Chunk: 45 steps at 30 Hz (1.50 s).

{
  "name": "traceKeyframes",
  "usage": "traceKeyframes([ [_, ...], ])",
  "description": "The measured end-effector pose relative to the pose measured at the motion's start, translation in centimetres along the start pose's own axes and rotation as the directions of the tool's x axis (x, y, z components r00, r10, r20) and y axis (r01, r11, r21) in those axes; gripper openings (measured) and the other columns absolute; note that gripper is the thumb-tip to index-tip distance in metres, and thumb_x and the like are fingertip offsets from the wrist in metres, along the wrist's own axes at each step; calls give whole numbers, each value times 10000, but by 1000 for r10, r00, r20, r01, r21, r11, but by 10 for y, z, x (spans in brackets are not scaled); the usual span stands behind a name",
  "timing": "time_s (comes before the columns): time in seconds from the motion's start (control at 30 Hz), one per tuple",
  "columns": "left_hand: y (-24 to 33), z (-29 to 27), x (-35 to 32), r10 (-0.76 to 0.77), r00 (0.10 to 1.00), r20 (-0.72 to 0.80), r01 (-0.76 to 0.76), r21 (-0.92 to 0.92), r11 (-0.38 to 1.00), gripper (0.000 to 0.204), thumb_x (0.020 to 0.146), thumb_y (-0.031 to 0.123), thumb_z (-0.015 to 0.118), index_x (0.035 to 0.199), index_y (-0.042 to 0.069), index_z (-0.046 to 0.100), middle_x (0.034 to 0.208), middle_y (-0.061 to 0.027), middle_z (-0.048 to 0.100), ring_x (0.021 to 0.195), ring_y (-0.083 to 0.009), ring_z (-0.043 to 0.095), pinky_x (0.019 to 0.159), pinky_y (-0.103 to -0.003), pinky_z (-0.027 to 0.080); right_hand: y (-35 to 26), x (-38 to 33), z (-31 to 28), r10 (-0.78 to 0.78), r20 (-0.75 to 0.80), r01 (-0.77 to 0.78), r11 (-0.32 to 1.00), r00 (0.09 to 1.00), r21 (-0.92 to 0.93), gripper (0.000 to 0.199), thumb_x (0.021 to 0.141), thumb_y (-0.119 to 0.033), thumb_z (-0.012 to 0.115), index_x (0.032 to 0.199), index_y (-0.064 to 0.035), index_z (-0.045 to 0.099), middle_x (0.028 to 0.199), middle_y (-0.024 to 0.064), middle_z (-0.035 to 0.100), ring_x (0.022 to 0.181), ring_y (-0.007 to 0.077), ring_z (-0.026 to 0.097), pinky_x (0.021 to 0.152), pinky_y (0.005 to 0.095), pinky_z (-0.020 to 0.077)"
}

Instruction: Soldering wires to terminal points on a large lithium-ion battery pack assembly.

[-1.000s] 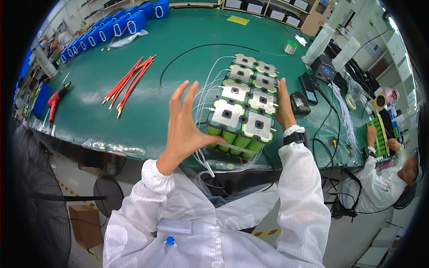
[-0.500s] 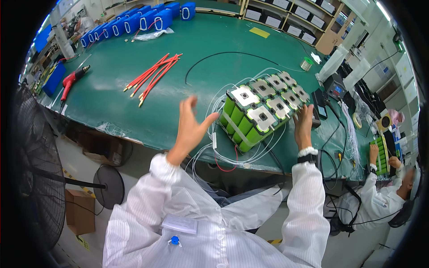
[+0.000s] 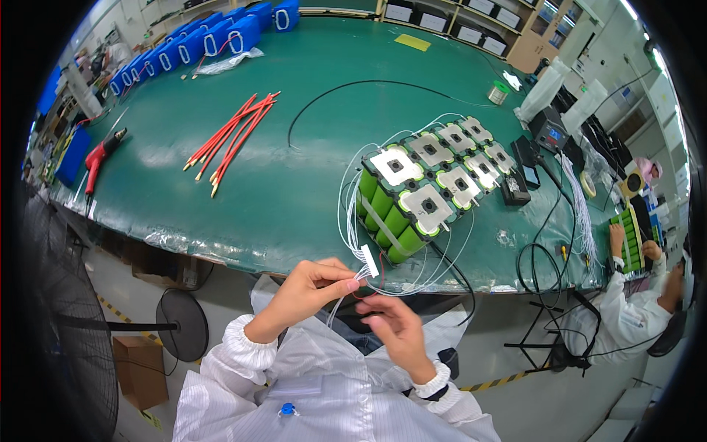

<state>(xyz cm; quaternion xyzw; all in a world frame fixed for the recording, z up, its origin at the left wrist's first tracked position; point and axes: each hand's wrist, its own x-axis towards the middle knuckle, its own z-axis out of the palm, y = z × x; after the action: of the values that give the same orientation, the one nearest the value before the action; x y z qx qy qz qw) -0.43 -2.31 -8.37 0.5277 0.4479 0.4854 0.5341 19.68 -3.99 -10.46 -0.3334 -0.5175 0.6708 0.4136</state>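
My left hand (image 3: 298,298) pinches a bundle of thin white wires (image 3: 359,273) just below a white connector (image 3: 369,261), in front of the table's near edge. Close by on the right, my right hand (image 3: 401,339) has its fingers loosely bent and the thumb apart, with nothing visible in them. A thin red wire (image 3: 382,267) loops near its fingertips. The white wires run up to a battery pack (image 3: 387,228) of green cells, which stands on the green table with square metal plates on its top.
Red cables (image 3: 234,140) and a red heat gun (image 3: 96,162) lie on the table's left side. Blue packs (image 3: 213,40) line the far left. Solder wire (image 3: 498,93) and a soldering station (image 3: 549,131) are at right. A co-worker (image 3: 626,317) handles another pack.
Both hands have come off the battery pack's sides down to the table's near edge. My left hand has taken hold of the white wires, and the right has moved left beside it.
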Motion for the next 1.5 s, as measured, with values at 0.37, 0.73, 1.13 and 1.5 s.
traceKeyframes([
  [0.37, 12, -2, 30, -216, 956, 199, 247, -146, 958, 217, 883, 185, 652, 908, -20, 716, 666, -15, 606, 606, -77, 515, 565, -217, 413, 0, 10, 11, 91, -60, -81, 986, 994, 142, 150, 887, -32, 613, 1010, 52, 595, 920, 74, 638, 815, 115, 619, 714, 245, 527],
  [0.73, 20, -5, 17, -355, 911, 208, 399, -237, 886, 199, 886, 143, 641, 1001, -9, 698, 837, -91, 690, 734, -103, 627, 634, -229, 526, -14, 1, -10, 173, -117, -155, 977, 978, 149, 83, 906, -26, 566, 973, 23, 566, 748, -1, 554, 593, 29, 454, 533, 173, 345],
  [1.13, 14, -9, 13, -353, 927, 126, 373, -211, 904, 178, 799, 10, 697, 974, -27, 697, 881, -77, 621, 752, -128, 619, 609, -245, 550, 1, 5, -1, 191, 49, -165, 929, 980, -331, 112, 800, -123, 723, 809, -29, 663, 552, -53, 302, 505, 39, 278, 469, 231, 236],
  [1.5, 6, -4, 22, -367, 907, 207, 419, -343, 841, 220, 887, 114, 635, 1045, -36, 670, 878, -60, 635, 813, -117, 603, 687, -251, 508, -15, -1, -16, 222, 137, -192, 960, 965, -206, 239, 943, -204, 530, 950, -25, 689, 572, -18, 444, 517, 57, 323, 472, 244, 252],
])
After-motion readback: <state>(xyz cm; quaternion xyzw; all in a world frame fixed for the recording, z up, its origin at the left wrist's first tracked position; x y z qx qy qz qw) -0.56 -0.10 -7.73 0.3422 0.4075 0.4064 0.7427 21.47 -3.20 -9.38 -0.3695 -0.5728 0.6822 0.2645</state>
